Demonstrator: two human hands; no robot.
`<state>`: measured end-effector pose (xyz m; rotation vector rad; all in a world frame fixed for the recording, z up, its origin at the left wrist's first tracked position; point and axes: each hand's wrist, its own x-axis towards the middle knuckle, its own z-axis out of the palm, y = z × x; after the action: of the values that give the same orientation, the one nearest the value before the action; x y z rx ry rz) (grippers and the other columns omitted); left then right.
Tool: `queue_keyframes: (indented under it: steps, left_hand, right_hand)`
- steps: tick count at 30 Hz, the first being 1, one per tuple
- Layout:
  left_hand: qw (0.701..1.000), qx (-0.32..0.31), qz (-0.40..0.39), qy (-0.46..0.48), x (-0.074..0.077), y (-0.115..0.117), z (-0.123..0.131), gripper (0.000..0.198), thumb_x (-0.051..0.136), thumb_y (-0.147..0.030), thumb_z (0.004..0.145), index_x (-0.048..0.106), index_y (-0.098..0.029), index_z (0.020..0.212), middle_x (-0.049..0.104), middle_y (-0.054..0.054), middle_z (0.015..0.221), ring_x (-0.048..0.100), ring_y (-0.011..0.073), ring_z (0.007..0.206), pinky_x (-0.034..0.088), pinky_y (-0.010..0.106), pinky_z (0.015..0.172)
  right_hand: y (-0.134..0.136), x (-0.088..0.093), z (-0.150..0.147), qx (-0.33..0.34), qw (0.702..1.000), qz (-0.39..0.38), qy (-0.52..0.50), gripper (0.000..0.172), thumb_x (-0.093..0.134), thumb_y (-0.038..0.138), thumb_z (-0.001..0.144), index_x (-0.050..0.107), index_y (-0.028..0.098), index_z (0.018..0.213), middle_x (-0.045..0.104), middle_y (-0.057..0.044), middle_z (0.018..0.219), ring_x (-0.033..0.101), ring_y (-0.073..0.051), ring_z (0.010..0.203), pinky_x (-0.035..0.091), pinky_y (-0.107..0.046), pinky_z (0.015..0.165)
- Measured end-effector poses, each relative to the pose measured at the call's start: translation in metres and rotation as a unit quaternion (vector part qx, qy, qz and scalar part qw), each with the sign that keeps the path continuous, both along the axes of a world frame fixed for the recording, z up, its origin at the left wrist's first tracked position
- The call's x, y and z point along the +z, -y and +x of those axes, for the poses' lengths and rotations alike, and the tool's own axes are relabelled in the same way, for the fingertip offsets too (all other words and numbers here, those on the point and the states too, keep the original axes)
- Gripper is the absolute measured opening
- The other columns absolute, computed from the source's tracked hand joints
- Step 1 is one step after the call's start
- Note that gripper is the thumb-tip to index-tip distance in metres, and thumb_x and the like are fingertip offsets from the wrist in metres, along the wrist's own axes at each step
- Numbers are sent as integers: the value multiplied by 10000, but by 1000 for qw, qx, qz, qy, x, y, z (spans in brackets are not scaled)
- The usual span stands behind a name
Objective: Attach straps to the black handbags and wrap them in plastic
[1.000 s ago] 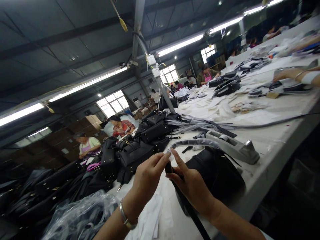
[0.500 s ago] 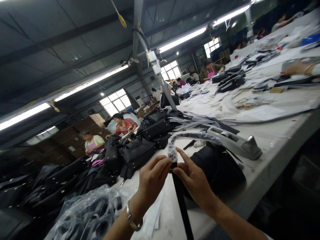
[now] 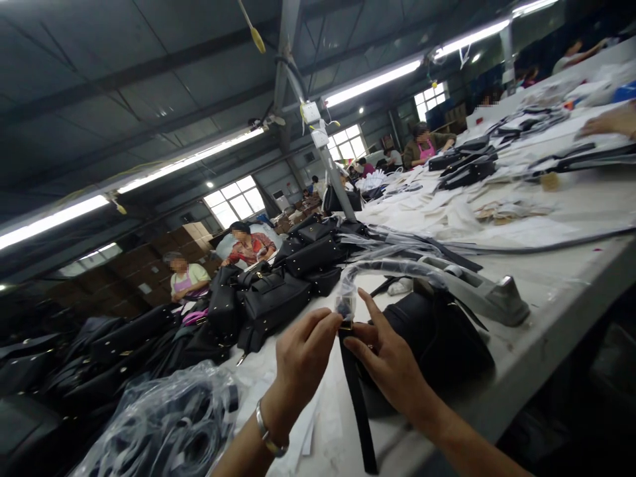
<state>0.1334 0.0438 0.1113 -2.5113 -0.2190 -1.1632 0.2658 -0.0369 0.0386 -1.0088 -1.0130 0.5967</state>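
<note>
A black strap hangs down between my hands, with a small gold buckle at its upper end. My left hand pinches the strap's left edge at the buckle. On the other side, my right hand has thumb and fingers closed about the strap just below the buckle, its index finger pointing up. A bag handle wrapped in clear plastic arches above and meets the strap at the buckle. Behind my right hand, the black handbag lies on the white table.
A grey tape dispenser stands behind the handbag. Black bags are heaped on the left, near a plastic bag of rolled straps. A metal post rises from the table. Co-workers sit beyond, and another person's hand shows far right.
My right fingers have shifted to just below the buckle, which shows more plainly. The strap's loose end has swung slightly. The whole view has shifted a little.
</note>
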Motion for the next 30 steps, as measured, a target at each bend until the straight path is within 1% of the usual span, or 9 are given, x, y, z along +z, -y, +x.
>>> queue_keyframes:
  steps: [2,6,9,13,15,18,22,25,30]
  left_hand:
    - [1000,24,9,-4,0,4,-1,121,573,-139,945,665,-173,1016,731,41,889,692,124,722,519,185,633]
    - [993,59,91,-46,7,8,-4,204,575,-135,949,655,-167,1134,748,56,952,703,163,780,509,230,643]
    - [982,89,146,-84,16,8,-3,189,570,-115,945,659,-159,1106,751,60,978,696,182,786,492,257,634]
    - [977,89,151,-117,22,8,-1,184,490,-90,966,643,-147,1051,735,63,961,674,177,769,485,260,627]
    - [982,54,137,-117,21,8,-3,194,464,-81,974,631,-156,1038,723,48,933,665,161,766,488,249,647]
    - [988,20,115,-103,15,7,-8,178,487,-88,972,629,-178,1030,713,30,911,656,138,753,490,232,670]
    - [998,40,40,-16,2,2,-9,153,531,-99,955,655,-187,967,702,47,936,664,141,798,527,225,708]
    - [997,9,-54,50,-7,0,-5,159,554,-98,943,679,-195,934,704,60,991,677,158,891,564,262,801]
    - [943,-67,-293,141,-15,-7,0,138,636,-183,920,679,-195,1051,731,58,1003,727,159,837,621,239,676]
  right_hand:
    - [-2,-2,-2,-7,999,2,35,781,614,325,925,206,236,1585,783,-19,1015,722,-216,947,526,-325,896]
    - [-7,-3,-6,-51,995,9,89,778,581,258,937,164,247,1593,792,-2,917,748,-215,863,544,-306,806]
    - [-11,-1,-10,-85,986,20,143,762,563,227,932,179,241,1590,789,-5,897,751,-224,866,543,-305,793]
    - [-12,-1,-14,-109,976,25,185,724,546,244,937,219,236,1583,786,-28,940,733,-229,799,537,-330,776]
    - [-11,1,-13,-93,985,27,140,739,565,239,927,221,239,1582,781,-12,904,722,-215,781,531,-325,775]
    - [-8,2,-10,-15,999,29,-18,802,635,269,896,217,233,1579,756,26,804,699,-185,741,524,-298,745]
    - [-5,3,-10,99,980,35,-172,876,708,349,861,212,242,1575,742,33,777,693,-178,752,510,-292,734]
    - [-5,1,-11,104,976,41,-189,872,723,372,854,232,258,1566,744,27,791,691,-176,763,502,-293,748]
    - [-6,0,-7,108,974,36,-194,872,726,397,855,227,290,1561,757,13,833,713,-198,832,516,-344,841]
